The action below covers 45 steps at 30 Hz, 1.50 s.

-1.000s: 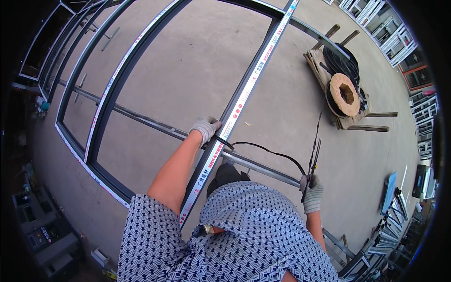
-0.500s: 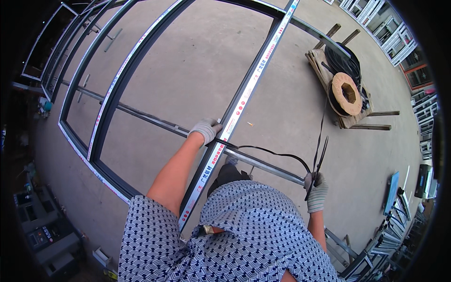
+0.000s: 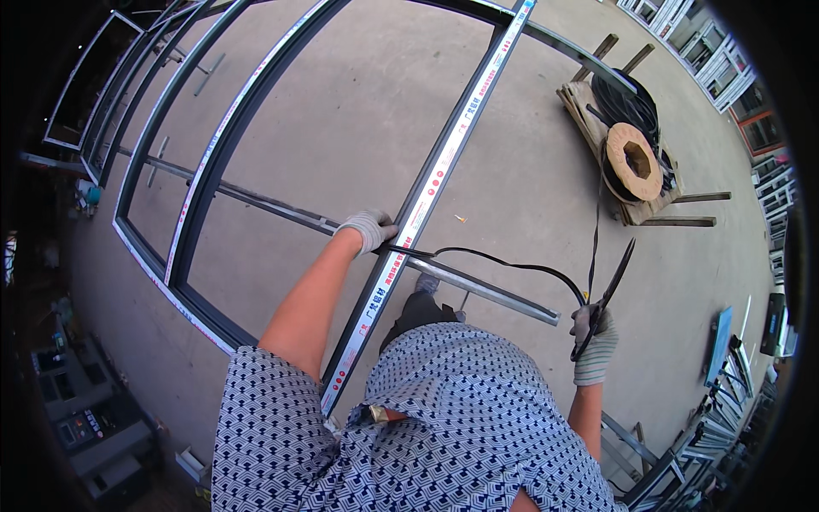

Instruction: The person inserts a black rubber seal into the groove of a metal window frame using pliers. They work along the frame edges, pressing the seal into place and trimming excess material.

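Right hand (image 3: 595, 335) closed on black strip (image 3: 618, 271); left hand (image 3: 368, 230) curled at left edge of frame bar (image 3: 433, 181), grip unclear. Judged: strip feeding; next needs controlled slack.

Shirt (image 3: 461, 401), 6 o'clock: pale ground, small navy geometric repeat; left sleeve (image 3: 269, 410), 7 o'clock, short, loose. Left hand (image 3: 367, 231), 10 o'clock: pale knit glove (image 3: 373, 225), grey stripes. Right hand (image 3: 596, 337), 4 o'clock: similar, fingers greyer. Trouser leg (image 3: 414, 317), 6 o'clock: dark.

Printed characters (image 3: 375, 299) in red and dark blue — plus red round emblems (image 3: 435, 182) — run along the film-covered frame bar (image 3: 420, 213); pale lettering (image 3: 104, 416) marks a dark machine panel (image 3: 77, 432).
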Available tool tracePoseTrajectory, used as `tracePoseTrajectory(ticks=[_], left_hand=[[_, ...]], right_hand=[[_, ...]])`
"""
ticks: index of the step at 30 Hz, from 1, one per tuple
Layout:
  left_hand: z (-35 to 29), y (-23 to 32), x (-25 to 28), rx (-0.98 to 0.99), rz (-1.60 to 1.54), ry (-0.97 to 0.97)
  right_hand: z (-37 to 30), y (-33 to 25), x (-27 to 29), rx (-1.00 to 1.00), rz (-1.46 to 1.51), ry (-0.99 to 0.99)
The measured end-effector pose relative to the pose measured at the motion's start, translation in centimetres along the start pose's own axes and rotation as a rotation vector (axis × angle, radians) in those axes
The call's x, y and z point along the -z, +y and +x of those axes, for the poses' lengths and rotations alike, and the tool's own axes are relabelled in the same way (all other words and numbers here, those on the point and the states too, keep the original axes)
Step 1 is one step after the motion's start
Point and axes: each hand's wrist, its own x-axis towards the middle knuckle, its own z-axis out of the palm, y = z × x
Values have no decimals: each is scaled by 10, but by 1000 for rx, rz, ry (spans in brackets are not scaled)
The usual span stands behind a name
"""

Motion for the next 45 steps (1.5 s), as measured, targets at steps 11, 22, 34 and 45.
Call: tracePoseTrajectory(ticks=[11, 22, 34, 45], left_hand=[[-7, -8, 3, -86, 170, 71], [9, -24, -5, -150, 429, 179], [22, -18, -6, -154, 471, 232], [22, 14, -16, -85, 416, 246]], right_hand=[[-5, -11, 6, 7, -53, -85], [-4, 58, -8, 141, -218, -181], [-37, 87, -27, 147, -686, -372], [-87, 128, -55, 41, -379, -405]])
